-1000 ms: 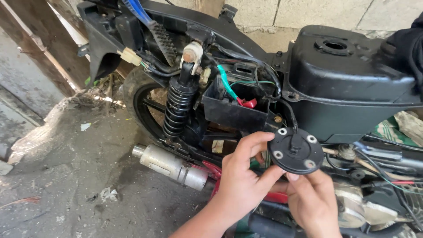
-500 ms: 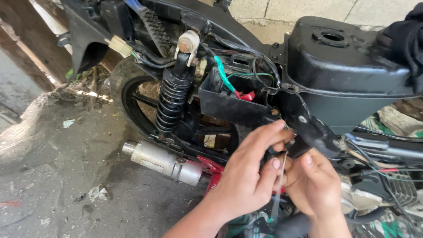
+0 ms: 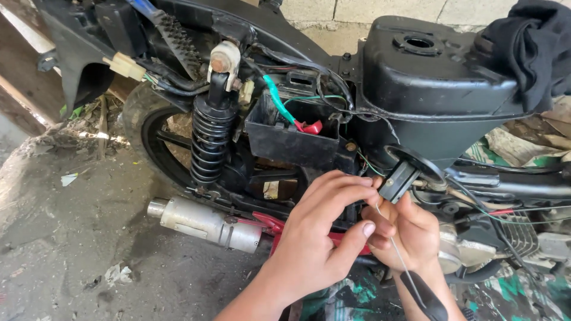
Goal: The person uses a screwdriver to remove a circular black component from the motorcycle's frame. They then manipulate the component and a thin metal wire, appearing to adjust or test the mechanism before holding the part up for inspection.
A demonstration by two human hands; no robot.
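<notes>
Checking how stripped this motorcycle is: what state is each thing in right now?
Round black sender unit: held up edge-on beside the bike, thin float rod hanging down.
Left hand: pinching the unit's rod.
Right hand: gripping the unit from below.
Fuel tank: top opening uncovered.
Battery box: open, loose wires inside.
Black cloth: draped over the tank's end.

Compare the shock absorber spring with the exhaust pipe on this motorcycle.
The shock absorber spring is black; the exhaust pipe is bare silver metal. The spring stands nearly upright beside the rear wheel, while the pipe lies low and almost level, sloping slightly. The spring is a ribbed coil; the pipe is a smooth cylinder. Both are mounted on the rear of the bike, left of the hands.
</notes>
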